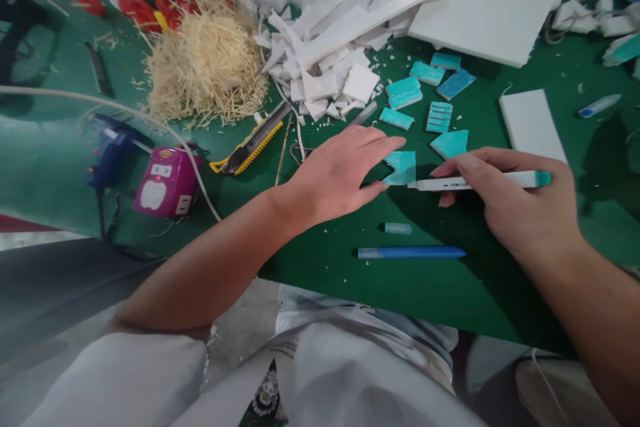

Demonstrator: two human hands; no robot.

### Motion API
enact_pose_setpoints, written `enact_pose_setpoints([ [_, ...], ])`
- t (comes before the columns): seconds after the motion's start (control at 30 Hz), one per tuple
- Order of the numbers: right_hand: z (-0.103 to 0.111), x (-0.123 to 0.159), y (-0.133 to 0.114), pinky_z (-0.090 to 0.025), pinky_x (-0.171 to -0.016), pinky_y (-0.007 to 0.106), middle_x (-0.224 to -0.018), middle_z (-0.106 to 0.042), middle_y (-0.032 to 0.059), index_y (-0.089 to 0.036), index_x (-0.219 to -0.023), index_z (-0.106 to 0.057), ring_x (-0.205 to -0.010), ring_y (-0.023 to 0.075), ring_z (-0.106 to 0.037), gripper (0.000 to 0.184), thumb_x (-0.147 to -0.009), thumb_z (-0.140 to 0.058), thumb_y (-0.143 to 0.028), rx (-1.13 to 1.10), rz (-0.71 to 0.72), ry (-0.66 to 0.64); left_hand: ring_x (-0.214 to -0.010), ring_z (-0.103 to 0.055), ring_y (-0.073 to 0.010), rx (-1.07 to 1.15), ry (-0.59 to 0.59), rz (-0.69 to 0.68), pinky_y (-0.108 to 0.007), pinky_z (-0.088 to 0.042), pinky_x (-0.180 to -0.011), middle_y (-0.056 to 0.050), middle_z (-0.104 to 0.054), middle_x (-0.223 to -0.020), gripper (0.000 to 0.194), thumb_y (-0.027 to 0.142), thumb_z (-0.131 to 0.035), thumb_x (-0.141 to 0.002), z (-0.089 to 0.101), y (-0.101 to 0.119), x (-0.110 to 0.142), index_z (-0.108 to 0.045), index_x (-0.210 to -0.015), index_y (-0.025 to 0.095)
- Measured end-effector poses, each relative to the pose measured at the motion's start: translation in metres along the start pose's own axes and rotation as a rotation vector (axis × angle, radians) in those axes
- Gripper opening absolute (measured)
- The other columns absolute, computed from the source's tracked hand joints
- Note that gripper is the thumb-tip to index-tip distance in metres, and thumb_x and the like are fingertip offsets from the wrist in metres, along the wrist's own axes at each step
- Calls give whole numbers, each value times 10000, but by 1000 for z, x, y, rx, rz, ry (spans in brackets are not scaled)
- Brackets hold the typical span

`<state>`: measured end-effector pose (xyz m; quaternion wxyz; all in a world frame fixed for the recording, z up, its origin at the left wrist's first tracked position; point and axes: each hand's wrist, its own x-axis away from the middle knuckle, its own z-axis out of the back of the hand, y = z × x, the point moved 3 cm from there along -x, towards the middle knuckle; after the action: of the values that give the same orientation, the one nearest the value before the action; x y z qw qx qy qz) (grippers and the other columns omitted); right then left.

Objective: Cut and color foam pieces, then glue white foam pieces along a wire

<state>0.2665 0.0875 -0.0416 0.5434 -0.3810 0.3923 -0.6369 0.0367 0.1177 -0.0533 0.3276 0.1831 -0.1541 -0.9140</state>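
Note:
In my right hand [525, 203] is a white marker [453, 183] with a teal end, its tip touching the right edge of a teal-coloured foam piece [404, 167]. Thumb and fingers of my left hand [340, 173] grip that piece from its left side. Just below lie a loose marker cap [398, 228] and a blue marker [411, 252]. Beyond my hands are several more coloured foam pieces: a striped one [439, 117], a teal one with a pointed side [450, 144] and a bluer one [456, 84].
White foam scraps [325, 73] and straw-like shavings [210, 60] are heaped at the back. A yellow box cutter [253, 140], a magenta power adapter [167, 181] and a blue glue gun [113, 150] lie to the left, with a white cable [125, 101] across. A white foam block [533, 123] sits right.

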Motion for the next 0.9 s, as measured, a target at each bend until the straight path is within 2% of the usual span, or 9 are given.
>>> enact_pose_setpoints([
  [0.23, 3, -3, -3, -511, -539, 329, -524, -670, -7, -280, -652, -816, -492, 169, -602, 249, -883, -807, -372, -40, 50, -1, -1358, -640, -298, 8, -15, 22, -465, -529, -1172, -178, -688, -1441, 512, 237, -629, -1044, -1, 0, 1, -553, -1531, 101],
  [0.43, 5, -4, -1, -428, -500, 313, -522, -681, 3, -265, -712, -845, -505, 158, -585, 223, -883, -789, -397, 39, 71, 85, -1382, -626, -313, 9, -46, 72, -478, -517, -1187, -172, -671, -1462, 563, 270, -677, -1019, 1, 0, 0, -543, -1546, 124],
  [0.53, 5, -5, 1, -461, -548, 315, -555, -697, 2, -264, -786, -870, -549, 159, -608, 190, -891, -806, -409, 41, 151, 78, -1371, -634, -308, -6, -42, 92, -461, -523, -1173, -172, -684, -1444, 554, 250, -675, -1015, 3, 0, -1, -554, -1538, 114],
  [0.73, 1, -6, 3, -522, -626, 316, -600, -702, -13, -279, -873, -875, -600, 157, -640, 178, -911, -815, -441, 44, 176, 26, -1346, -654, -299, 10, -37, 63, -457, -534, -1156, -158, -706, -1425, 543, 237, -674, -1020, 2, 1, -1, -560, -1538, 119],
  [0.9, 0, -5, 3, -520, -575, 323, -582, -694, -15, -289, -758, -848, -580, 176, -650, 197, -915, -788, -392, 54, 120, 10, -1358, -652, -293, 15, -21, 61, -441, -535, -1162, -154, -710, -1429, 547, 218, -694, -1008, 1, 1, 0, -569, -1528, 107],
])
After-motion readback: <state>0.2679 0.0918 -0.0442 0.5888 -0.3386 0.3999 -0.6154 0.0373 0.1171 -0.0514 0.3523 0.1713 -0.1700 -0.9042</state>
